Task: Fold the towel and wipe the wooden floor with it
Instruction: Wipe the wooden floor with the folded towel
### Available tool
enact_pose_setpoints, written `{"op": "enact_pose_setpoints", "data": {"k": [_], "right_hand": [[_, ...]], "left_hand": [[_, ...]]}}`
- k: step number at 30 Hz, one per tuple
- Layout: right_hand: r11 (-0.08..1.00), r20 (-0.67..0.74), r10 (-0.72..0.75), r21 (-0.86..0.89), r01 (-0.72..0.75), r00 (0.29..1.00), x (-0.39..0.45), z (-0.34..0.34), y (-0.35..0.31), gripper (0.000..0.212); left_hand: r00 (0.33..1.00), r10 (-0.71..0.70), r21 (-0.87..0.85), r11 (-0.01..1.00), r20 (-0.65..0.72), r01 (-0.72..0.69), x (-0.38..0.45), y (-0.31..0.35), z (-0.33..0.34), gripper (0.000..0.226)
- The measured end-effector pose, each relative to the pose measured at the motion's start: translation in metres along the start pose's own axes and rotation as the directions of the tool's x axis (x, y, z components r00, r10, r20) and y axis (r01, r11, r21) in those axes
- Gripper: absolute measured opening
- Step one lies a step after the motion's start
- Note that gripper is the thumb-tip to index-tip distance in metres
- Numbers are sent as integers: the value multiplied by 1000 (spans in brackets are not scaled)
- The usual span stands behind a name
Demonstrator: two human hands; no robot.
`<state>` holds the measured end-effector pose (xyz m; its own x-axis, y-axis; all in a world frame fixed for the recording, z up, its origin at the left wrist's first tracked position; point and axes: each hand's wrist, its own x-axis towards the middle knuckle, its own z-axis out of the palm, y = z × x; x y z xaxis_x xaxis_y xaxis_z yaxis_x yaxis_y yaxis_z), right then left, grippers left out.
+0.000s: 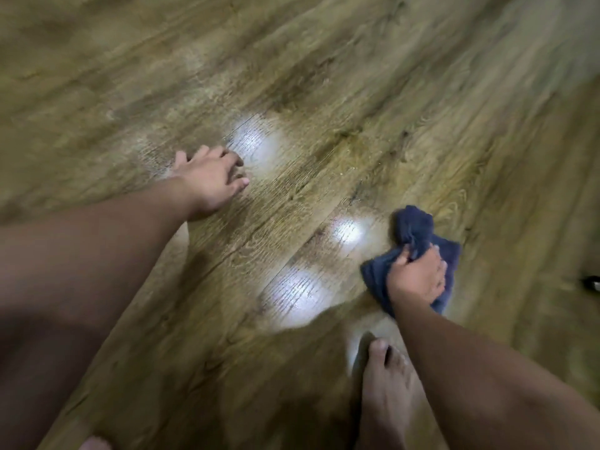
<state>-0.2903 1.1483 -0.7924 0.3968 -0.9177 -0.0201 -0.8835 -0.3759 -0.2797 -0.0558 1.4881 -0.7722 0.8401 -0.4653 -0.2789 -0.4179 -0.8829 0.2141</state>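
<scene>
A dark blue towel [413,229] lies bunched on the wooden floor [324,92], right of centre. My right hand [418,277] sits on top of it, with thumb and fingers curled round a gathered fold and the rest of the cloth pressed against the boards. My left hand [207,180] is planted on the floor at centre left with its fingers spread, holding nothing. The two hands are well apart. Part of the towel is hidden under my right hand.
My bare foot [386,384] stands on the floor just below the towel, beside my right forearm. A small dark object [591,282] pokes in at the right edge. Bright light reflections [302,293] shine on the boards between my hands.
</scene>
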Motion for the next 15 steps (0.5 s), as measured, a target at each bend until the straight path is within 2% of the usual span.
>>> {"op": "enact_pose_setpoints", "data": {"k": [2,3,5,7,9,12,14,15], "right_hand": [[974,-88,227,20,-226,970,13,1,15,49],[956,-117,293,39,-290,949,17,3,16,47],[933,-151,359,85,-350,921,22,9,8,46],[939,-173,341,100,-328,924,18,15,-5,48],[968,-154,246,82,-236,957,6,20,-20,52],[996,-19,-87,23,88,996,-36,25,-57,57],[933,113,-357,-3,360,927,-76,27,-86,60],[870,191,-486,6,494,853,-99,29,-99,60]], "left_hand": [[999,-23,5,1000,44,23,-2,-1,2,54],[998,-30,12,1000,52,29,-4,-1,3,54],[998,-31,24,999,52,29,-7,-2,5,54],[998,-38,25,999,46,37,-9,-3,6,52],[998,-54,17,998,39,53,-8,-4,6,49],[997,-59,10,998,39,59,-6,-4,4,50],[997,-64,-5,998,41,64,-1,3,1,52],[996,-80,-30,996,31,81,1,8,-3,52]]}}
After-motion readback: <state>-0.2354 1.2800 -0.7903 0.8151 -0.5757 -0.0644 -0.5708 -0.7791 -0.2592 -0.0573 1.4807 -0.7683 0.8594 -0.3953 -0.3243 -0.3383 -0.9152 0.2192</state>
